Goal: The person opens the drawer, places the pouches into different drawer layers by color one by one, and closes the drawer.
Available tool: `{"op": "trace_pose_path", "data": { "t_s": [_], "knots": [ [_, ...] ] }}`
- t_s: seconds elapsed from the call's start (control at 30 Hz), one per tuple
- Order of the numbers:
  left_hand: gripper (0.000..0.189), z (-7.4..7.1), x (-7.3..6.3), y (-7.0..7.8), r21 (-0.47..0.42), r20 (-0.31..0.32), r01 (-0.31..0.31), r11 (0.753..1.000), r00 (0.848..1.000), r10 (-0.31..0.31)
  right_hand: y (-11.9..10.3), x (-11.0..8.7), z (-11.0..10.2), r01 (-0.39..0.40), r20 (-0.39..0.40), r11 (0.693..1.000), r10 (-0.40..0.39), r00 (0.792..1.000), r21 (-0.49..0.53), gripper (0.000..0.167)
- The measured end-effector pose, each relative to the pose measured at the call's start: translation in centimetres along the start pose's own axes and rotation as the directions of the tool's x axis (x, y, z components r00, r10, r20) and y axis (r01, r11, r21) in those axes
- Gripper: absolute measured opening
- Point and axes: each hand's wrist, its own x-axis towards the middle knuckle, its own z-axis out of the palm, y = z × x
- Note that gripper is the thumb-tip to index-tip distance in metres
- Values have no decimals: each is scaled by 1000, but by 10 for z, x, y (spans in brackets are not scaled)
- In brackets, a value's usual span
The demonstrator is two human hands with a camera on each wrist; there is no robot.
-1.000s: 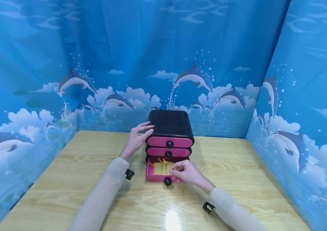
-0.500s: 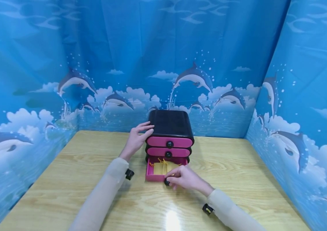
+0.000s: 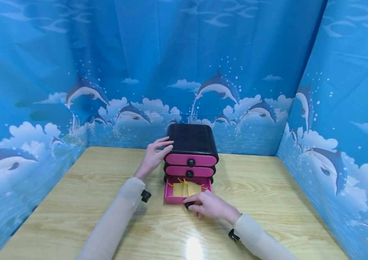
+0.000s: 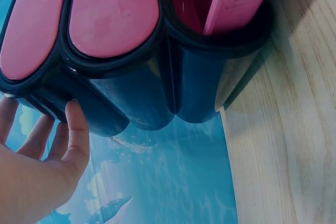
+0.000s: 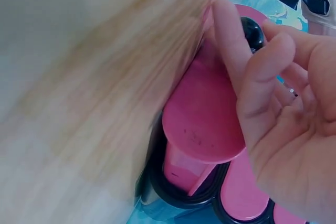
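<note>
A small black cabinet (image 3: 192, 137) with three pink drawers stands near the back of the table. Its bottom drawer (image 3: 172, 200) is pulled out. Inside lie yellow drawstring pouches (image 3: 188, 188) with orange cords. My right hand (image 3: 211, 206) has its fingers around the drawer's round black knob (image 3: 188, 205), seen between the fingers as a shiny knob (image 5: 253, 34) in the right wrist view. My left hand (image 3: 154, 156) rests with extended fingers against the cabinet's upper left side; in the left wrist view its fingertips (image 4: 74, 109) touch the black casing.
The upper two drawers, with black knobs (image 3: 191, 162), are closed. Wood-grain table (image 3: 106, 202) surrounds the cabinet. Blue dolphin-print curtains (image 3: 138, 72) hang behind and on both sides. Black wrist cameras (image 3: 145, 196) sit on both sleeves.
My right hand has moved from the pouches inside the drawer down to the front knob and grips it. More of the pouches shows. The left hand and the drawer have stayed put.
</note>
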Motion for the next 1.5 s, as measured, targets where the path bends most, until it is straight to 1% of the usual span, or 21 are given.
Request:
{"op": "trace_pose_path", "data": {
  "t_s": [0.13, 0.23, 0.4, 0.5, 0.6, 0.8, 0.9, 1.1, 1.13, 1.2, 1.33, 1.37, 1.5],
  "knots": [
    [37, 0, 0, 1, 7, 1, 2, 1000, 1000, -2, -1, 0, 1, 11, -21, 999, -11, 1000, -42, 30],
    [37, 0, 3, -2, 12, 4, 13, 1000, 1000, -13, 0, 0, 2, 28, -48, 998, -30, 998, -55, 30],
    [37, 1, 14, -25, 7, -1, 20, 1000, 1000, -20, 2, 2, 1, 55, -117, 993, -67, 991, -102, 27],
    [38, 2, 19, -38, 2, -9, 15, 1000, 1000, -15, 3, 4, 0, 41, -134, 994, -55, 989, -105, 28],
    [38, 2, 20, -41, 0, -16, 7, 1000, 1000, -7, 4, 6, -1, 19, -140, 995, -33, 990, -100, 30],
    [40, 2, 19, -41, 4, -18, 6, 1000, 1000, -6, 5, 12, -1, -7, -173, 994, -11, 985, -105, 31],
    [41, 2, 19, -42, 7, -21, 11, 1000, 1000, -10, 5, 15, -2, -29, -182, 997, 15, 983, -78, 31],
    [41, 3, 20, -42, 15, -24, 7, 1000, 1000, -6, 7, 19, -3, -82, -172, 995, 89, 981, 48, 30],
    [40, 3, 18, -37, 16, -22, 14, 1000, 1000, -14, 7, 19, -4, -89, -172, 994, 99, 980, 62, 30],
    [40, 3, 18, -36, 11, -17, 17, 1000, 1000, -17, 8, 20, -4, -99, -172, 991, 112, 979, 86, 30],
    [40, 2, 18, -35, 1, -9, 19, 1000, 1000, -19, 9, 23, -6, -127, -170, 982, 150, 974, 137, 30],
    [40, 2, 19, -40, -3, -9, 11, 1000, 1000, -11, 10, 23, -6, -132, -170, 979, 158, 973, 155, 30],
    [40, 2, 19, -40, -2, -12, 12, 1000, 1000, -12, 12, 25, -5, -147, -174, 963, 189, 966, 227, 29]
  ]
}}
